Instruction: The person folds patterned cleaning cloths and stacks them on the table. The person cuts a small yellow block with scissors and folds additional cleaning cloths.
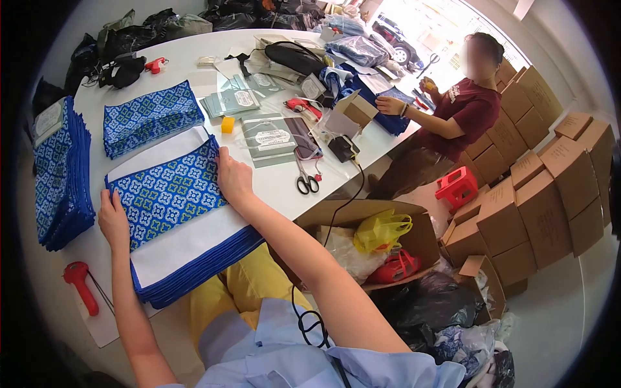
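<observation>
The person's left hand is at the left edge of a folded panel of blue cloth with a white-and-green floral lattice print; its fingers are bent over the edge, but whether they pinch it one cannot tell. The right hand is curled at the panel's right edge, its grip likewise unclear. The panel lies across a stack of white cloth with blue borders, at the near side of a white table. Just beyond sits a pile of matching folded printed cloth; a taller pile stands to the left. A small yellow block, grey-green labelled packets and black-handled scissors lie to the right. Across the table, a co-worker in a maroon shirt reaches over it.
</observation>
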`<move>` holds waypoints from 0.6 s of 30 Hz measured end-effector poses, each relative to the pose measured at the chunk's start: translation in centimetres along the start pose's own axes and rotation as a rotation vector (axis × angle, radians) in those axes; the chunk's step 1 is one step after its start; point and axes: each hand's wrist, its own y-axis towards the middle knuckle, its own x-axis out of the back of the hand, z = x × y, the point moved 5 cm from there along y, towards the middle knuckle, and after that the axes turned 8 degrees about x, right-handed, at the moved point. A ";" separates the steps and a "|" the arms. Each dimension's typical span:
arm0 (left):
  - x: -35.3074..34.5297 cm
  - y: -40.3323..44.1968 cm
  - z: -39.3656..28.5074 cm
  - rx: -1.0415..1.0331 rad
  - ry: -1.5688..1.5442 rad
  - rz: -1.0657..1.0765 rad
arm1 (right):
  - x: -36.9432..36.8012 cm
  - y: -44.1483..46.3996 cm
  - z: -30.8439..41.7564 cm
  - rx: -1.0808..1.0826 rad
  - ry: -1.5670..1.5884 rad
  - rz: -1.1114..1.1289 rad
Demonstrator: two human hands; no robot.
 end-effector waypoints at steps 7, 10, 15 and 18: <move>2.7 -0.7 -1.8 -0.149 -0.261 -0.196 | 3.2 0.5 -0.5 -0.104 0.142 -0.165; 2.8 0.0 -1.2 0.000 -0.506 -0.214 | 4.6 1.0 -1.7 -0.061 0.302 -0.252; 5.3 1.4 -4.3 0.000 -0.509 -0.148 | 6.5 2.0 -1.7 -0.173 0.600 -0.125; 0.9 1.5 -2.7 0.054 -0.048 0.039 | 2.0 0.9 -4.2 -0.274 0.553 0.083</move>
